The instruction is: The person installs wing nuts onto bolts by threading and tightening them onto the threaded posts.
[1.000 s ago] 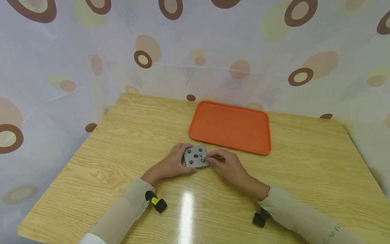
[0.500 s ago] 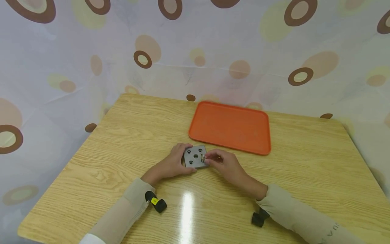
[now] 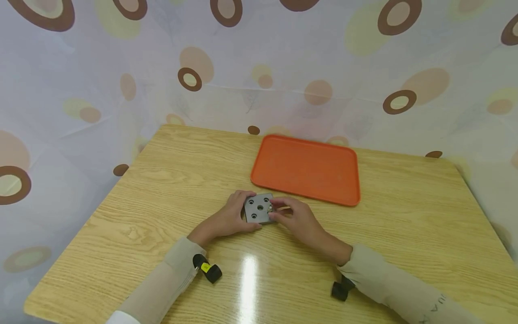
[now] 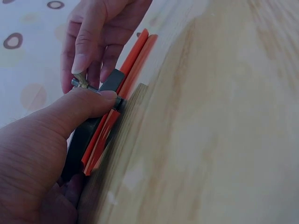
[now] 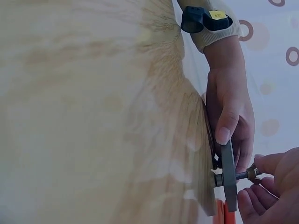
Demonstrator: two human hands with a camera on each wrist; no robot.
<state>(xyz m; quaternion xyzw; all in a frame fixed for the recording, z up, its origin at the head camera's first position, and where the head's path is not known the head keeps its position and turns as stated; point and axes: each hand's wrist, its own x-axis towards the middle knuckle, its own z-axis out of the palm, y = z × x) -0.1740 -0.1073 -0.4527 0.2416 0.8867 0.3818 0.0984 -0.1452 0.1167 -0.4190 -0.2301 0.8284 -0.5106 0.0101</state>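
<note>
A grey metal plate (image 3: 253, 209) with several holes lies near the middle of the table, raised slightly at its bolted corner. My left hand (image 3: 229, 217) grips it, thumb along the near edge and fingers round the far left edge. A bolt (image 5: 241, 176) passes up through the plate's right corner, its head (image 5: 218, 180) beneath. On the thread sits a brass-coloured wing nut (image 5: 253, 173), which my right hand (image 3: 300, 219) pinches between thumb and fingertips. In the head view those fingertips partly cover the nut. The left wrist view shows the wing nut (image 4: 82, 80) above the plate (image 4: 86, 137).
An orange tray (image 3: 307, 167) lies just beyond the plate, towards the back of the wooden table (image 3: 182, 166). A patterned curtain (image 3: 291, 58) hangs behind and at the sides. Each wrist wears a black camera (image 3: 212, 272).
My right hand has shifted slightly left, and its fingertips have come round the wing nut, covering more of it. The left hand and the plate stay as they were.
</note>
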